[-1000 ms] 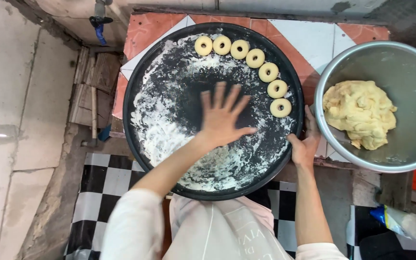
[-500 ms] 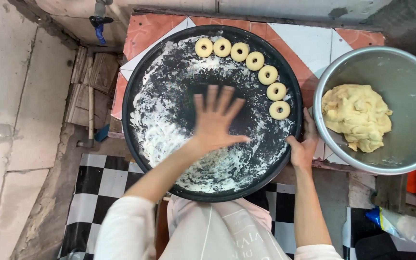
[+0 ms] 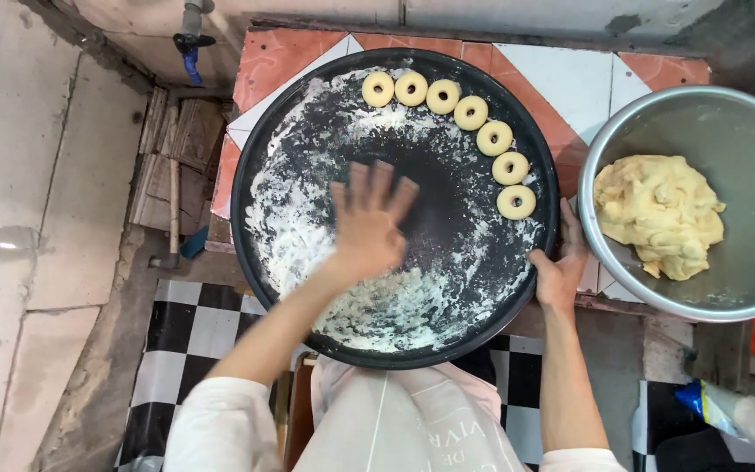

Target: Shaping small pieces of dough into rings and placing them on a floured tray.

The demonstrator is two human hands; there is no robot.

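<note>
A large round black tray (image 3: 255, 166) dusted with white flour lies on a tiled table. Several ring-shaped dough pieces (image 3: 470, 112) sit in an arc along its far right rim. My left hand (image 3: 367, 220) is flat on the floured middle of the tray, fingers spread, blurred by motion. At the tray's right edge my right hand (image 3: 559, 260) grips the rim. A big metal bowl (image 3: 657, 114) at the right holds a lump of yellow dough (image 3: 659, 213).
The table top has red and white tiles (image 3: 570, 83). A checkered black and white cloth (image 3: 194, 328) hangs below the tray. Wooden slats (image 3: 172, 149) and a blue-handled tap (image 3: 190, 44) are at the left, over a concrete floor. A plastic bag (image 3: 736, 411) lies lower right.
My left hand has swept leftwards across the floured tray, spreading the flour. My right hand has stayed on the tray's right rim.
</note>
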